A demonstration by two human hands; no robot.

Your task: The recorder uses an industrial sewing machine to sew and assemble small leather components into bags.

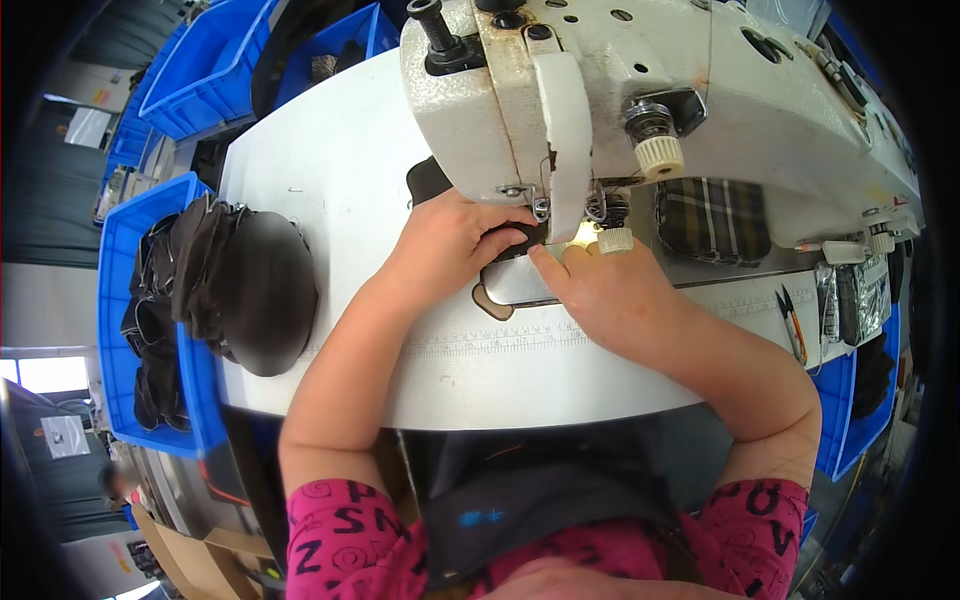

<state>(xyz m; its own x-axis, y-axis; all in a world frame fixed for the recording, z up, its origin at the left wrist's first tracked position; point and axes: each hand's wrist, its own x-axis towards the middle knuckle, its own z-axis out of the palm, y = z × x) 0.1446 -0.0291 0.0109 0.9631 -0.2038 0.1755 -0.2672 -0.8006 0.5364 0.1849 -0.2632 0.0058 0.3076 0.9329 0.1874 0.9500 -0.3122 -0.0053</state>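
Fingers (497, 241), L hand (437, 248): thumb & index close together on dark cloth piece (521, 243); pinching or pressing flat, can't tell. R hand (612, 292): index extended, tip at near edge of same piece; other fingers bent, partly hidden by machine parts; grip can't be told.

Item, dark cloth piece: below head of white enamelled metal sewing machine (480, 130), betw. both hands; part of outline covered. Dark rounded flap (428, 180) shows just beyond L hand; joined to cloth piece or separate, can't tell.

Item, smooth white surface (350, 170): curved L edge, long front edge toward person; both forearms cross front edge. Printed ruler strip (450, 343) runs under L forearm. Open room: wide white stretch betw. L forearm & stack; another strip betw. forearms, down to front edge. R side tighter: machine arm overhead.

Item, brown-green plaid padded cloth piece w/ rounded corners (712, 222): under machine arm, R of R hand, apart from it.

Item, small cutting tool, dark tips & orange on handle (792, 325): near R end of surface, beside clear plastic packets (850, 302).

Item, stack of dark rounded cloth pieces (265, 295): on surface at L edge, reaching over blue plastic bin (205, 390); more dark cloth (158, 365) inside bin.

Item, 2nd blue plastic bin (836, 395): R, below surface edge.
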